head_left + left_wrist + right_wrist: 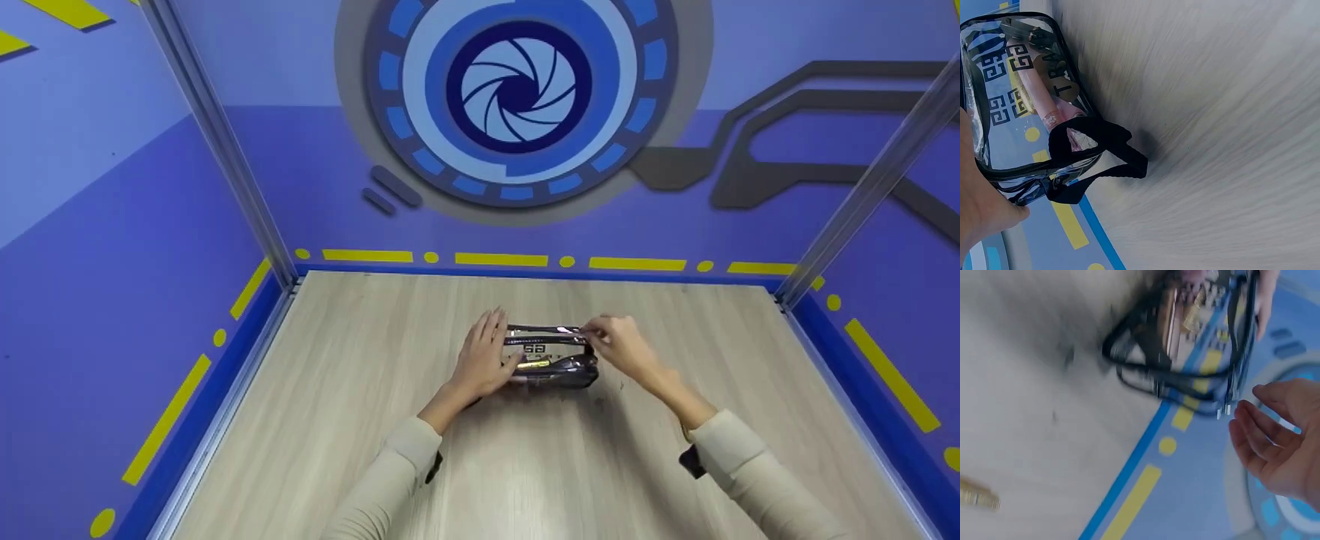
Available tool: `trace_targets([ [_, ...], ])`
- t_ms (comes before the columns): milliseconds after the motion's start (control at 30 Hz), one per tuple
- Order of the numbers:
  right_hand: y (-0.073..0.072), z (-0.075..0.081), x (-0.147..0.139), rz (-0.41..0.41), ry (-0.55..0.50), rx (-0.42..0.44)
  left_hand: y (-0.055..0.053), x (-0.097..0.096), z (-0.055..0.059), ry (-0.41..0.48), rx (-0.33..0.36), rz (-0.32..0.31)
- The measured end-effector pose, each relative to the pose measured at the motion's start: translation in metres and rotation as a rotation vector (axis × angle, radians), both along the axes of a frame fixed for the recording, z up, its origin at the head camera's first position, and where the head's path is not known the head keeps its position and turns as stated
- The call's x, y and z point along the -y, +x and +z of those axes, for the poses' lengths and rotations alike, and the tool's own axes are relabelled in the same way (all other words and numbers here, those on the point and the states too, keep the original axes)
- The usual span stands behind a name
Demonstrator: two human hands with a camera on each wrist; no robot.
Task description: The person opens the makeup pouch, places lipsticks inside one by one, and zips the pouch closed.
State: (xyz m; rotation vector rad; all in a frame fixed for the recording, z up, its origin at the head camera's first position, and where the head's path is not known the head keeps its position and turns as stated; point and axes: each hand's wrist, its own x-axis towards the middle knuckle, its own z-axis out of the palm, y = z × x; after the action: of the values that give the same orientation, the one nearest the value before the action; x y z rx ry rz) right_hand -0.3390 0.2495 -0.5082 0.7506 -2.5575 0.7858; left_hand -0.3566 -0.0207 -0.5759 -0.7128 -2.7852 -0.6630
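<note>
Clear bag [556, 362] rests on table [360, 360] – left hand [484, 357] grips its left end; right hand [624, 345] at far right corner, pinch unconfirmed owing to blur. Step judged: working the zip [546, 340] – next move needs steady bag, even pull

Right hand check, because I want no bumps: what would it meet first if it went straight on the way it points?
The clear bag, most likely its corner at the fingertips of the right hand; depth is unclear, and they may already touch.
</note>
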Motion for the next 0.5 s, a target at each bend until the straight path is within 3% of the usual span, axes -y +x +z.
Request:
trace_targets([
  [133,0.002,0.005,-0.039,-0.104,0.08,0.154,-0.001,0.0,0.0,0.008,0.009,0.003],
  [267,0.013,-0.001,-0.077,-0.179,0.2,0.474,0.0,0.0,0.001,0.009,0.013,0.007],
  [367,0.022,-0.013,-0.098,-0.241,0.235,0.718,0.0,0.0,0.001,0.017,0.004,0.009],
  [500,0.034,-0.032,-0.118,-0.339,0.233,0.917,0.002,-0.002,-0.001,0.014,0.014,0.004],
])
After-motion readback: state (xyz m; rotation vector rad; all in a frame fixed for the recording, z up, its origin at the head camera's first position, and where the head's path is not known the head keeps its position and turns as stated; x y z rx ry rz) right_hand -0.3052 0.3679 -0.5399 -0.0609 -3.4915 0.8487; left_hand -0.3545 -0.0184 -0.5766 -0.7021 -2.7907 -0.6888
